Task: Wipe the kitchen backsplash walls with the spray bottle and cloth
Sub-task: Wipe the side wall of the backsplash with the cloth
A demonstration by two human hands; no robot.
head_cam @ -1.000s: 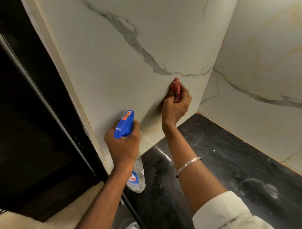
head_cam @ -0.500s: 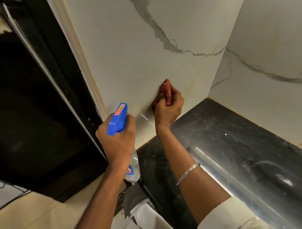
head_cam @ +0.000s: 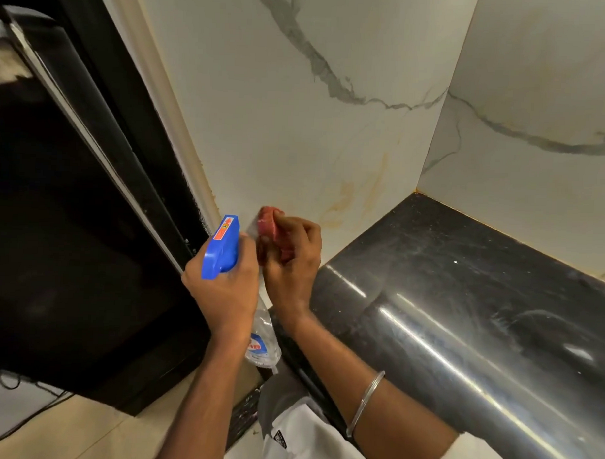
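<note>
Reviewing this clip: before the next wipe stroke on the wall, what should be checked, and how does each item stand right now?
1. Cloth gripped in the right hand: ok, fingers curled round it.
2. Cloth against the wall: ok, it appears pressed low, near the wall's left edge.
3. Spray bottle held firmly by the left hand: ok.
4. Finger on the trigger: cannot tell, hidden behind the hand.
5. Yellowish stains wiped off: not ok, they show to the right of the cloth.
</note>
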